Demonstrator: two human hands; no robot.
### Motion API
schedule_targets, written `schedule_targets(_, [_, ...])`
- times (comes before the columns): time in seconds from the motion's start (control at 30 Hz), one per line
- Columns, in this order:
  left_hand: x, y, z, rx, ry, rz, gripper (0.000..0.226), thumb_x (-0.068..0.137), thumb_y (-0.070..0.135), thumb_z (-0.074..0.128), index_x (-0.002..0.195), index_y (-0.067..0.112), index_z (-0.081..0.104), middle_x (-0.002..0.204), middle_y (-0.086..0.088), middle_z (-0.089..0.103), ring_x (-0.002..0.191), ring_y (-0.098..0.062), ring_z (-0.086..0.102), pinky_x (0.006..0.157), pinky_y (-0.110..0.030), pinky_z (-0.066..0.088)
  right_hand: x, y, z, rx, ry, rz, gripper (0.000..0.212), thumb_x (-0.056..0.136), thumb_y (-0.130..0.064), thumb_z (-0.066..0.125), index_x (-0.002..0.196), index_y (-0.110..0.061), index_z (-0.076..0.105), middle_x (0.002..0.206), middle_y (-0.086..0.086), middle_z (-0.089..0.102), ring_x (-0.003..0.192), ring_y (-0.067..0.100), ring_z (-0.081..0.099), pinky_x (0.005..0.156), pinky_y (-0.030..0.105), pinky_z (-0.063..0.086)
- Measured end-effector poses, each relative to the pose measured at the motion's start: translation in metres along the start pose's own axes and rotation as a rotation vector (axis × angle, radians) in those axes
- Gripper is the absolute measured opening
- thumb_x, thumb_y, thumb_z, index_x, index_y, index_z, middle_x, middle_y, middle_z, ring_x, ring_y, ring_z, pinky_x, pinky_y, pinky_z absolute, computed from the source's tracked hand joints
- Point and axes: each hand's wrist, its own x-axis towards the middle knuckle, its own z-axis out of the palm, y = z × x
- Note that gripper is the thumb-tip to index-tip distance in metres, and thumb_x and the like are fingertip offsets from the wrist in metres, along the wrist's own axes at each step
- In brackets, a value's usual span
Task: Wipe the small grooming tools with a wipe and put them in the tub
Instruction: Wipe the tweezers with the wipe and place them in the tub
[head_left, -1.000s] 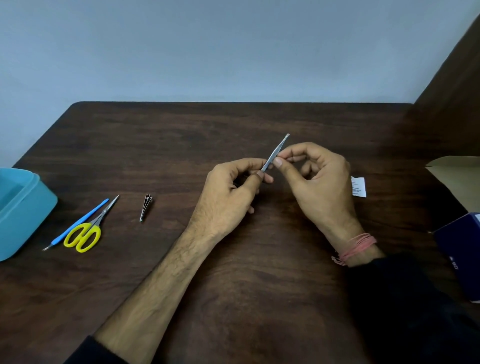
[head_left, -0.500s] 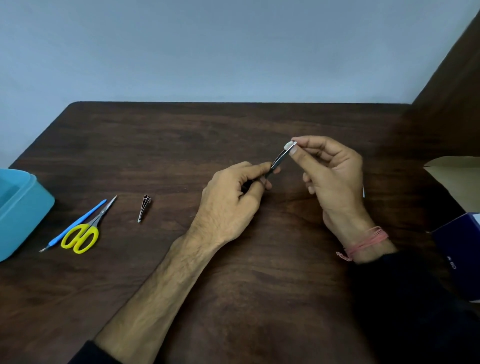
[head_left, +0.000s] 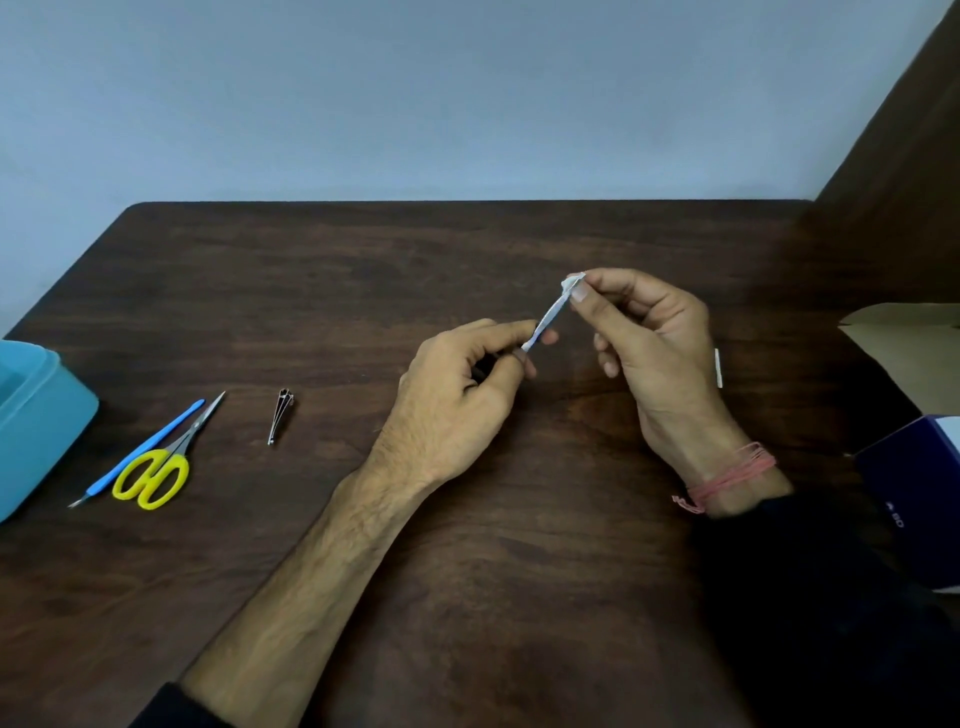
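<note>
Dark wood-grain table (head_left: 467, 597) stands against a plain pale blue-grey wall (head_left: 415, 93). Above the middle of the table, both hands hold one slim metal tool (head_left: 543, 325), raised off the surface and tilted, its upper end pointing away and to the right. Left hand (head_left: 457, 405) grips the lower end, thumb and forefinger curled and closed round it; the rest of that end is hidden inside the fist. Right hand (head_left: 654, 353) pinches a small white wipe (head_left: 571, 285) against the upper tip of the tool, thumb and forefinger pressed together on it, remaining fingers curled. A band of pink thread (head_left: 727, 475) circles the right wrist, next to a dark sleeve (head_left: 810, 597). Blue tub (head_left: 41, 426) sits at the left edge of the table, only partly in view. Near it lie yellow-handled scissors (head_left: 166, 462) and a thin blue-handled tool (head_left: 140, 452), side by side and touching or nearly so; which cannot be told. A nail clipper (head_left: 280, 415) lies further right, apart from both. A small white packet (head_left: 718, 368) shows just behind the right hand. At the right edge are a cardboard flap (head_left: 904, 332) and a dark blue box (head_left: 914, 499).
</note>
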Motion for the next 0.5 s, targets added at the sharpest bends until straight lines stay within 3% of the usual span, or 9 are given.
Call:
schedule_targets(0.1, [-0.0005, 0.0027, -0.0011, -0.104, 0.020, -0.027, 0.026, 0.113, 0.024, 0.063, 0.117, 0.036, 0.085, 0.091, 0.008, 0.075, 0.080, -0.029, 0.074, 0.062, -0.046, 0.067, 0.0000, -0.0004, 0.0008, -0.011, 0.003, 0.007, 0.002, 0.098, -0.016, 0.083, 0.100, -0.016, 0.082, 0.089, 0.009, 0.073, 0.059, 0.006, 0.049, 0.044, 0.021, 0.036])
schedule_targets(0.23, [-0.0003, 0.0016, -0.0013, -0.145, -0.002, -0.043, 0.021, 0.113, 0.031, 0.065, 0.117, 0.033, 0.085, 0.094, 0.005, 0.077, 0.085, -0.027, 0.075, 0.058, -0.030, 0.061, -0.0007, -0.0003, 0.0015, -0.027, 0.009, 0.002, 0.005, 0.097, -0.018, 0.085, 0.095, -0.017, 0.080, 0.086, -0.004, 0.074, 0.061, 0.006, 0.052, 0.045, 0.021, 0.039])
schedule_targets(0.37, [0.0002, -0.0022, -0.0014, -0.129, -0.028, -0.032, 0.021, 0.113, 0.033, 0.064, 0.117, 0.037, 0.085, 0.096, 0.005, 0.077, 0.085, -0.024, 0.075, 0.060, -0.034, 0.062, -0.0017, -0.0024, -0.0002, -0.029, 0.012, -0.019, 0.007, 0.097, -0.013, 0.084, 0.098, -0.015, 0.077, 0.098, 0.003, 0.080, 0.067, 0.012, 0.059, 0.045, 0.025, 0.045])
schedule_targets(0.5, [-0.0001, -0.0045, -0.0011, -0.072, -0.049, -0.017, 0.021, 0.112, 0.041, 0.063, 0.116, 0.043, 0.083, 0.098, 0.008, 0.077, 0.083, -0.022, 0.076, 0.067, -0.048, 0.067, -0.0020, -0.0034, -0.0009, 0.003, 0.014, -0.025, 0.015, 0.096, -0.008, 0.084, 0.101, -0.015, 0.072, 0.096, 0.003, 0.081, 0.054, 0.011, 0.058, 0.042, 0.025, 0.044])
